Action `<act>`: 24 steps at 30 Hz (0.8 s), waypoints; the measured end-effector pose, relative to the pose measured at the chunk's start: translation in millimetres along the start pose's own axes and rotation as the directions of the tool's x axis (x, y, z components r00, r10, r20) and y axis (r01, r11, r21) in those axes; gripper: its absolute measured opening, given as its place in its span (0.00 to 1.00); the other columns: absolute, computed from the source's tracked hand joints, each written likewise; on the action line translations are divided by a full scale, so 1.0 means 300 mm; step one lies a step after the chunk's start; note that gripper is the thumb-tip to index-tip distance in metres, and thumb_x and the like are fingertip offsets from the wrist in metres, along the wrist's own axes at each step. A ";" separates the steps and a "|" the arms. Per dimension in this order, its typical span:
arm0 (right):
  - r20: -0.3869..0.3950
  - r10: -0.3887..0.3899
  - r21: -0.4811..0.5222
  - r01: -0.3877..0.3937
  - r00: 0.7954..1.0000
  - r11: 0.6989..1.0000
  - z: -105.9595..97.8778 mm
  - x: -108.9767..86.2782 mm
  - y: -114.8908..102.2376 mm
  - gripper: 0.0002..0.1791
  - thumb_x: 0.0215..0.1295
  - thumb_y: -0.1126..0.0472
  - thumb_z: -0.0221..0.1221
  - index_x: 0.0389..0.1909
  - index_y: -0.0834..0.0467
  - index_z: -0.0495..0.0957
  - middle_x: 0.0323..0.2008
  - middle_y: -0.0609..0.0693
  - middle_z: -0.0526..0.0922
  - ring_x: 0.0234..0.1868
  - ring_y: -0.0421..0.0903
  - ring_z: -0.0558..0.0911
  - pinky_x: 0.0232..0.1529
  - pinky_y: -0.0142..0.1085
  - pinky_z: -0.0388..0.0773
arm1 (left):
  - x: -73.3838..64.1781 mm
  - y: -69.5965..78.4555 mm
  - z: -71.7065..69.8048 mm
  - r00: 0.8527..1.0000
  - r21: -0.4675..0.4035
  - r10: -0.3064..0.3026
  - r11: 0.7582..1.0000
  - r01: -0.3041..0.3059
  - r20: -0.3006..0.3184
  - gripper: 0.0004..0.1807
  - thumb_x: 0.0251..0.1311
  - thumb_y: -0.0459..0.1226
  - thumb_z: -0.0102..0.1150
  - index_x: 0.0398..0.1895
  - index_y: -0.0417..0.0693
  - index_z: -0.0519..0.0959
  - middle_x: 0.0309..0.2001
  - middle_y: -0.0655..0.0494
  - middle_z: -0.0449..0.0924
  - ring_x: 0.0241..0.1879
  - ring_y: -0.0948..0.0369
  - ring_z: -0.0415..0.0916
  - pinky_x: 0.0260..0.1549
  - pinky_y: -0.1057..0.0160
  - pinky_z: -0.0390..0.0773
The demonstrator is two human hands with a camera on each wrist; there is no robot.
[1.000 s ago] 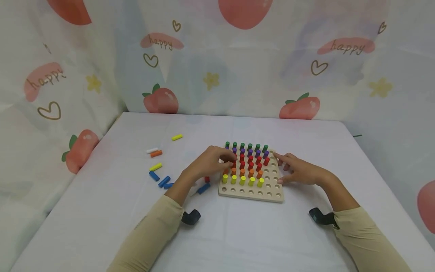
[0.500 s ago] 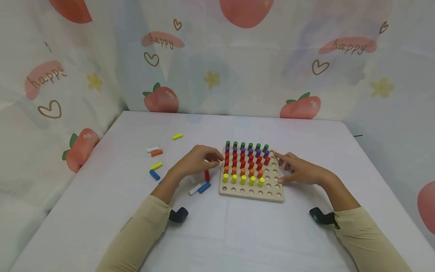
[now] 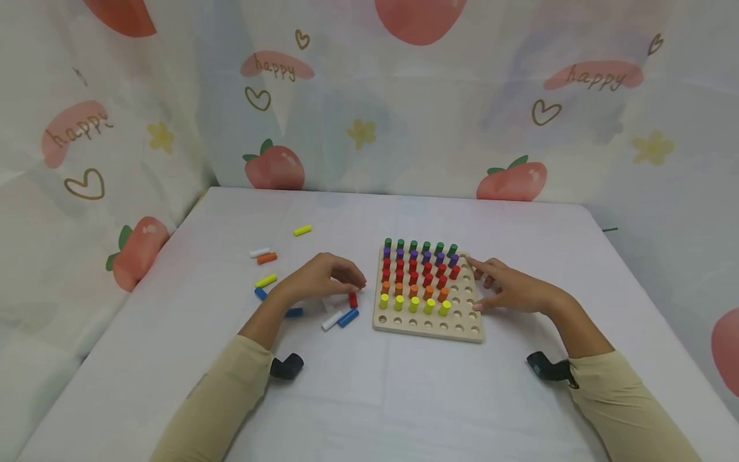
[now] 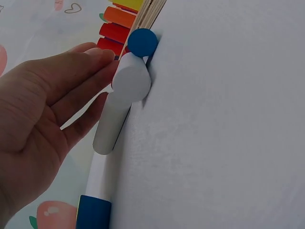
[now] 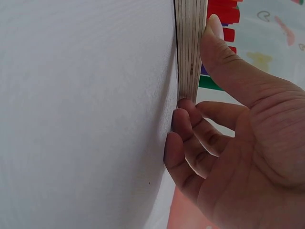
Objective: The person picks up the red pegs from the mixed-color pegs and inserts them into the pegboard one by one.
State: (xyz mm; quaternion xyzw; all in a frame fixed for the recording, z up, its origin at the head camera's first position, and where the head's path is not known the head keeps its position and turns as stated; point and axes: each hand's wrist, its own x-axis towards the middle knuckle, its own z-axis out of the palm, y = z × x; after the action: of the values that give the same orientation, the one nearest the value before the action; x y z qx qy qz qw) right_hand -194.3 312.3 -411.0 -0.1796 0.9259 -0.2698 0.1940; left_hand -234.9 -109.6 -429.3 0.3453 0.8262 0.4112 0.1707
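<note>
A wooden pegboard (image 3: 420, 330) holds rows of green, purple, red, orange and yellow pegs. To its left, my left hand (image 3: 323, 277) hovers with bent, relaxed fingers and nothing visible between them. Its fingertips are just above a loose red peg (image 3: 353, 299). A white peg (image 3: 331, 321) and a blue peg (image 3: 348, 317) lie right by that one. In the left wrist view, white pegs (image 4: 132, 81) partly cover what is beyond the fingertips. My right hand (image 3: 508, 287) rests at the board's right edge, thumb (image 5: 219, 40) on the upper rim and fingers along the side.
More loose pegs lie on the white tabletop to the left: a white peg (image 3: 260, 253), an orange peg (image 3: 267, 258), a yellow peg (image 3: 266, 280) and a farther yellow peg (image 3: 303, 230). A blue peg (image 3: 294, 312) is beside the left wrist. A patterned cloth (image 3: 416, 115) stands behind.
My left hand has pulled back from the left columns of the board and moved left over the loose pegs. My right hand stays at the board's edge.
</note>
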 end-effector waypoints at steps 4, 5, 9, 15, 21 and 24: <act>0.003 0.001 -0.001 -0.001 1.000 1.000 0.001 0.001 -0.001 0.56 0.62 0.47 0.72 0.82 0.62 0.50 0.57 0.57 0.68 0.53 0.53 0.70 0.51 0.44 0.77 | -0.026 -0.006 -0.011 0.999 0.017 -0.029 0.999 0.028 0.021 0.11 0.67 0.30 0.67 0.50 0.50 0.87 0.45 0.64 0.86 0.48 0.63 0.82 0.52 0.61 0.81; 0.002 0.001 0.000 -0.001 1.000 1.000 0.002 0.001 -0.001 0.57 0.62 0.47 0.72 0.82 0.62 0.50 0.57 0.57 0.68 0.53 0.53 0.70 0.51 0.44 0.77 | -0.031 -0.007 -0.013 0.999 0.030 -0.037 0.999 0.037 0.019 0.11 0.67 0.30 0.67 0.50 0.50 0.87 0.45 0.64 0.86 0.48 0.63 0.82 0.51 0.61 0.81; -0.001 0.005 0.004 -0.005 1.000 1.000 0.002 0.002 0.000 0.56 0.62 0.46 0.72 0.82 0.61 0.50 0.57 0.57 0.68 0.53 0.53 0.70 0.51 0.45 0.78 | -0.051 -0.010 -0.023 0.998 0.067 -0.061 0.996 0.060 0.006 0.13 0.65 0.27 0.68 0.49 0.51 0.87 0.44 0.65 0.86 0.48 0.63 0.81 0.53 0.61 0.80; 0.001 0.012 0.003 -0.012 1.000 1.000 0.001 0.001 -0.001 0.57 0.62 0.46 0.73 0.82 0.61 0.50 0.58 0.57 0.68 0.53 0.53 0.70 0.50 0.44 0.78 | -0.066 -0.032 -0.030 0.998 0.043 -0.069 0.997 0.068 0.000 0.14 0.64 0.27 0.68 0.48 0.52 0.87 0.45 0.65 0.86 0.49 0.63 0.82 0.55 0.61 0.79; 0.004 0.012 0.009 -0.012 1.000 1.000 0.000 0.001 -0.004 0.57 0.62 0.46 0.73 0.82 0.61 0.50 0.58 0.57 0.68 0.53 0.53 0.70 0.50 0.44 0.78 | -0.066 -0.049 -0.029 0.998 0.031 -0.060 0.998 0.060 -0.011 0.14 0.64 0.28 0.70 0.48 0.53 0.87 0.45 0.65 0.86 0.49 0.63 0.82 0.54 0.61 0.80; 0.004 0.005 0.004 -0.005 1.000 1.000 0.000 0.004 -0.002 0.57 0.62 0.46 0.73 0.82 0.61 0.50 0.58 0.57 0.68 0.52 0.53 0.70 0.50 0.44 0.78 | -0.069 -0.052 -0.028 0.998 0.036 -0.054 0.998 0.055 -0.024 0.14 0.63 0.28 0.70 0.48 0.53 0.87 0.44 0.65 0.86 0.48 0.64 0.82 0.53 0.61 0.80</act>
State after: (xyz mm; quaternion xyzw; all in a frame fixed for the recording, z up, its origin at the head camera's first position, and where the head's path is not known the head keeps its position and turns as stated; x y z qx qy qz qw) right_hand -195.1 311.4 -411.1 -0.1776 0.9255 -0.2707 0.1968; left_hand -231.7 -135.6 -436.6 0.3210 0.8445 0.3951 0.1662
